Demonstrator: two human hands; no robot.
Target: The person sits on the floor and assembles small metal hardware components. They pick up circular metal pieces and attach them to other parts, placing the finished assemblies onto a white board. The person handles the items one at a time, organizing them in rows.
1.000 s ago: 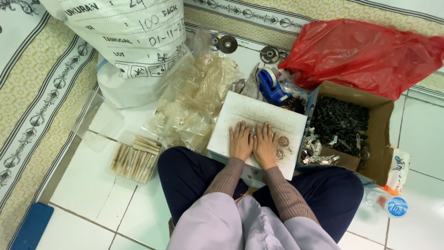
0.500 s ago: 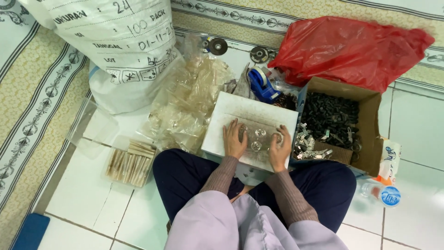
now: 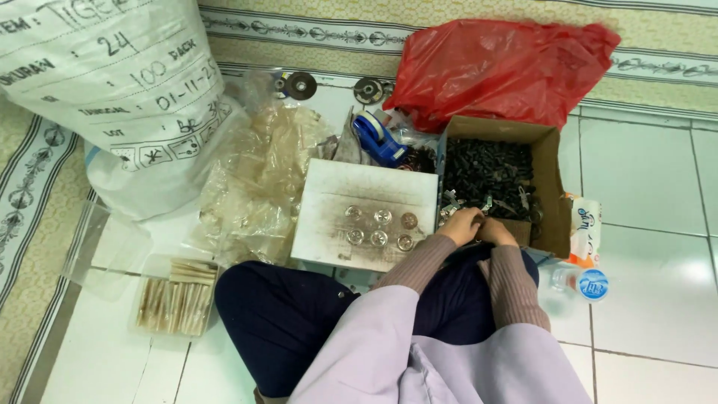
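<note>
A white, smudged board [image 3: 329, 224] lies on my lap side of the floor, with several small round metal discs [image 3: 378, 227] laid on it in two rows. Both hands have left the board. My left hand [image 3: 461, 225] and my right hand [image 3: 496, 231] are together at the near edge of an open cardboard box [image 3: 552, 187] filled with small dark parts [image 3: 486, 168] and a few shiny metal pieces [image 3: 452, 200]. The fingers curl down into the pile, and whether they hold anything is hidden.
A big white woven sack [image 3: 112, 97] stands at the left, clear plastic bags [image 3: 258, 179] beside it. A red plastic bag [image 3: 501, 67] lies behind the box. A blue tape dispenser [image 3: 376, 141], a packet of wooden sticks [image 3: 176, 303] and a plastic bottle [image 3: 583, 284] lie around.
My hands were pressed together on the white board, then spread apart and uncovered the discs. Both have now moved right to the cardboard box. The camera has also moved closer.
</note>
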